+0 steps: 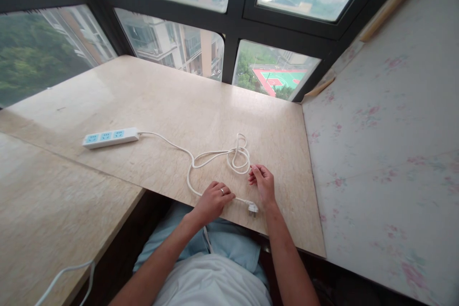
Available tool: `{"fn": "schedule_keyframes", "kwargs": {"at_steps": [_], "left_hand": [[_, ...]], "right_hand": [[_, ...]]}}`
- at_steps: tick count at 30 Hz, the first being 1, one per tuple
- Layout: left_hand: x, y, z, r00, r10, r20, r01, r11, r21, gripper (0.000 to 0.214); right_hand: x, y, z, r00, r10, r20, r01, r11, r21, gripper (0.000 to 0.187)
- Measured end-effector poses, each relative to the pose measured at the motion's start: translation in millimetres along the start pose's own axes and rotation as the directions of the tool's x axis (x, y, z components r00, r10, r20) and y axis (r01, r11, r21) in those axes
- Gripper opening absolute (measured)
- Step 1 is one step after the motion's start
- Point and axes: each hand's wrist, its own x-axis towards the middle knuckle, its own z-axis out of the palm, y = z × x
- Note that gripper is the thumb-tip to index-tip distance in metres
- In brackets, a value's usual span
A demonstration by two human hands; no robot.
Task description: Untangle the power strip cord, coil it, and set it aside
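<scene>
A white power strip [111, 137] with blue socket faces lies on the left of the marble-look sill. From its right end a white power cord [172, 143] runs across the stone into a few loose loops. Close to the front edge, my left hand [215, 198], wearing a ring, is closed over the cord a short way from its plug [253, 208]. The plug rests with its prongs toward me. Beside the loops, my right hand [262, 182] has its thumb and fingertips pinched at the edge of the cord; the exact grip is partly hidden.
The stone sill [150, 91] meets dark window frames [229, 28] at the back. A flowered wall [376, 153] bounds the right side. On the lower left, another white cable [66, 271] hangs over the edge of a stone ledge [43, 201].
</scene>
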Motion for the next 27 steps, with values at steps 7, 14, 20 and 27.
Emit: {"fn": "schedule_keyframes", "kwargs": {"at_steps": [7, 14, 20, 27], "left_hand": [[27, -12, 21.0, 0.99, 0.115, -0.081, -0.107, 0.989, 0.098, 0.019], [33, -17, 15.6, 0.97, 0.121, -0.211, -0.106, 0.991, 0.079, 0.018], [25, -11, -19.0, 0.87, -0.028, -0.492, 0.054, 0.998, 0.038, 0.019], [53, -34, -54.8, 0.826, -0.471, -0.309, 0.527, 0.841, 0.125, 0.027]], "right_hand": [[-1, -4, -7, 0.998, 0.044, 0.043, -0.047, 0.996, 0.075, 0.039], [-4, -21, -6, 0.998, -0.058, -0.003, 0.058, 0.998, -0.038, 0.031], [9, -32, -12, 0.989, -0.134, 0.064, 0.143, 0.973, -0.182, 0.032], [22, -14, -8, 0.985, -0.148, 0.093, 0.175, 0.811, -0.559, 0.041]]}}
